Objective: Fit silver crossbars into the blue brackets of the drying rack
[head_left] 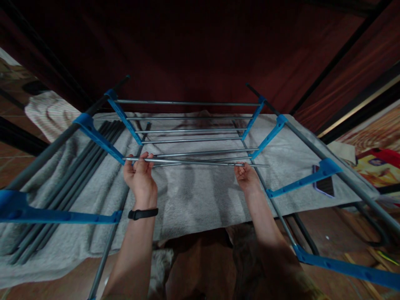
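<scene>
My left hand (141, 175), with a black band on its wrist, pinches a thin metal rod (187, 161) close to the end of a blue plastic bracket (101, 141). The fingers of my right hand (246, 176) are closed on the same rod near its right end. The rod slants slightly down to the right and overlaps other thin rods behind it; which ones touch is hard to tell. Beyond my hands, several rods (192, 131) span between blue brackets on the left and right grey tubes of the frame. Whether the rod's left tip sits in the bracket is unclear.
Several loose grey tubes (75, 183) lie on the grey blanket (193, 196) at left. A phone (324, 186) rests on it at right, behind a blue bracket (312, 179). Dark red fabric (187, 50) hangs at the back. A red package (381, 166) is far right.
</scene>
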Demonstrator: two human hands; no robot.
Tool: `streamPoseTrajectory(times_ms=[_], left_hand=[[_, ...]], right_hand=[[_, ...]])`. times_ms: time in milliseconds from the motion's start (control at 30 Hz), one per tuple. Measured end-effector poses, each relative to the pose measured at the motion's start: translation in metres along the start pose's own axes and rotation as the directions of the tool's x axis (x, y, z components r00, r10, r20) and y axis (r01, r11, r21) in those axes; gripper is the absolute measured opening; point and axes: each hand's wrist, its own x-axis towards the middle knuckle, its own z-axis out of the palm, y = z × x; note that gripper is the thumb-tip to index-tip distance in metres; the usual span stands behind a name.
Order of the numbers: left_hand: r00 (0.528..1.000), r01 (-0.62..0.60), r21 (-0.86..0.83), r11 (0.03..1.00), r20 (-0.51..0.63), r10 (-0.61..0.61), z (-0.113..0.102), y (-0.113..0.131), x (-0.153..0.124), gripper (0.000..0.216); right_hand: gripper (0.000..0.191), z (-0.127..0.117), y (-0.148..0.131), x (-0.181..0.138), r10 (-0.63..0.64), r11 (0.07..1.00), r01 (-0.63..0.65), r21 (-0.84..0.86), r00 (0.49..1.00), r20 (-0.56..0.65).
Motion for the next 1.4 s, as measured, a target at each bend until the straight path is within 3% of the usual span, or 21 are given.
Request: streamPoseTrajectory(times_ms=[333, 800, 1133, 1400], left_hand=[[0.985, 0.040, -0.034, 0.999, 0.169, -0.034, 0.022, 0.012, -0.022, 0.033], [0.938, 0.060, 0.013, 0.998, 0.342, -0.061, 0.041, 0.004, -0.051, 0.033], [0.888, 0.120, 0.072, 0.990, 0.438, -0.140, 0.050, -0.004, -0.073, 0.029], [0.927, -0.018, 0.092, 0.996, 0.374, -0.018, 0.047, 0.009, -0.058, 0.032]], right_hand=[[0.026, 0.001, 0.005, 0.002, 0.033, 0.999, -0.032, -0.026, 0.999, 0.030], [0.023, 0.010, 0.025, -0.011, 0.147, 0.989, -0.142, -0.042, 0.969, 0.196], [0.021, 0.014, 0.034, -0.016, 0.217, 0.976, -0.207, -0.070, 0.954, 0.206], [0.022, 0.004, 0.027, -0.003, 0.161, 0.986, -0.158, -0.059, 0.985, 0.066]])
